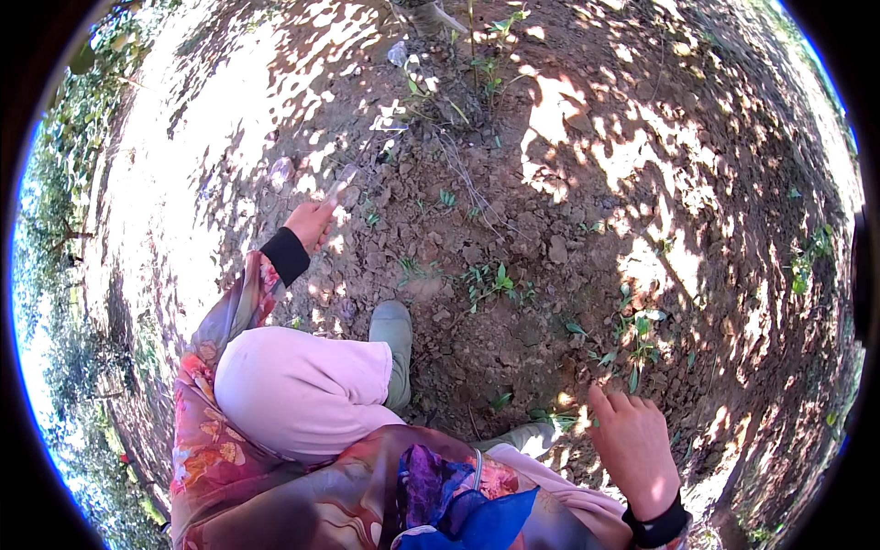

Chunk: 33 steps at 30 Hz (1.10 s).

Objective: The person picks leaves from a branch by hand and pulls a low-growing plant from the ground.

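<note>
At the far left, a strip of green growth (55, 183) is seen along the edge of the plot. The left hand (310, 223) is stretched forward from a black cuff (285, 256) and a flowered sleeve (240, 307); it is closed round the handle of a thin tool (341, 183), whose pale blade end is pointed away toward the soil (513, 229), apparently so that the clods ahead can be reached without stepping in. What kind of tool it is cannot be told, as its tip is lost in dappled light. Below the hand, a bent knee in pale pink cloth (302, 385) is raised, and a grey-green boot (394, 335) is planted on the broken earth, so a crouch is suggested. Just right of the boot, small weeds (495, 282) are rooted among the clods. Farther up, a sapling stem (431, 18) is seen at the top edge, with thin twigs (463, 174) lying before it. At the lower right, more weeds (637, 335) are found just above the right hand (632, 445). That hand is held empty, back upward, fingers loosely spread and lowered toward the leaves near it; a black band (655, 527) is worn at the wrist.
</note>
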Tool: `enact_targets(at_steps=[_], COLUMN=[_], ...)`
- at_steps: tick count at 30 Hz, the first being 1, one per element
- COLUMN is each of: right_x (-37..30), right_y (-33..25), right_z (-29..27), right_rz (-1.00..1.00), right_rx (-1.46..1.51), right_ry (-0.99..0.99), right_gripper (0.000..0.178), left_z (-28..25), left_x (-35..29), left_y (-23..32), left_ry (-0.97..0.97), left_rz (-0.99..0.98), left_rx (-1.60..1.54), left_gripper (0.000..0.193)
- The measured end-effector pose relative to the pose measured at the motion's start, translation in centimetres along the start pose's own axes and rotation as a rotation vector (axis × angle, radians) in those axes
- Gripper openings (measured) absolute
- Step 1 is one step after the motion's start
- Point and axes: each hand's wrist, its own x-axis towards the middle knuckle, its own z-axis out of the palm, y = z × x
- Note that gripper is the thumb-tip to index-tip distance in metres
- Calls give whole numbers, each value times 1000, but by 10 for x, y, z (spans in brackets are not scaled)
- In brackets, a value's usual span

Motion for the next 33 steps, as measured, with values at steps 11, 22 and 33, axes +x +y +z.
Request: enact_targets(at_steps=[11, 22, 33], right_x=[-55, -9, -22], right_y=[-23, 6, 13], right_z=[55, 42, 48], right_rz=[463, 372, 433], right_rx=[528, 394, 483], right_ry=[-190, -132, -176], right_gripper=[52, 51, 29], left_z=[21, 83, 115], left_x=[183, 97, -60], left_y=[40, -86, -162], left_ry=[221, 284, 178], left_rz=[-10, -4, 4], left_rx=[-345, 67, -143], left_gripper=[41, 38, 29])
